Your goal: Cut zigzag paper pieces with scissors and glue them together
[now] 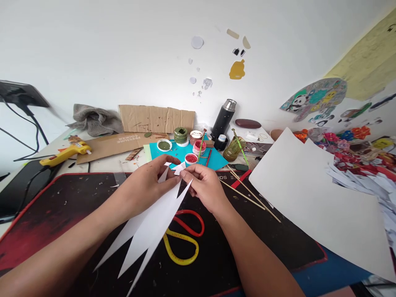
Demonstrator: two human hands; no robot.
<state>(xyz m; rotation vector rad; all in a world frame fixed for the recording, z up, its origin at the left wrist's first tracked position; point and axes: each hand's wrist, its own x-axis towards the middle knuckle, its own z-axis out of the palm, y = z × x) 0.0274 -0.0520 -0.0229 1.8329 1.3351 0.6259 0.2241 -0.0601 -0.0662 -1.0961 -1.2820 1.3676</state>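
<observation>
A piece of white paper (151,233) cut into long pointed strips hangs below my hands over the dark mat. My left hand (148,185) is closed on its upper end, with thumb and fingers around it. The fingers of my right hand (201,181) pinch the same paper close by, near a small folded part (179,167) at the top. Partly under the paper lie scissors with one red and one yellow handle (182,247); their blades are hidden.
Paint jars (191,160) stand on a turquoise sheet (157,154) behind my hands. Thin wooden sticks (252,196) lie right of them. A large white sheet (297,185) covers the right side. A yellow glue gun (66,153) rests at the left, before cardboard (108,146). A black flask (223,119) stands behind.
</observation>
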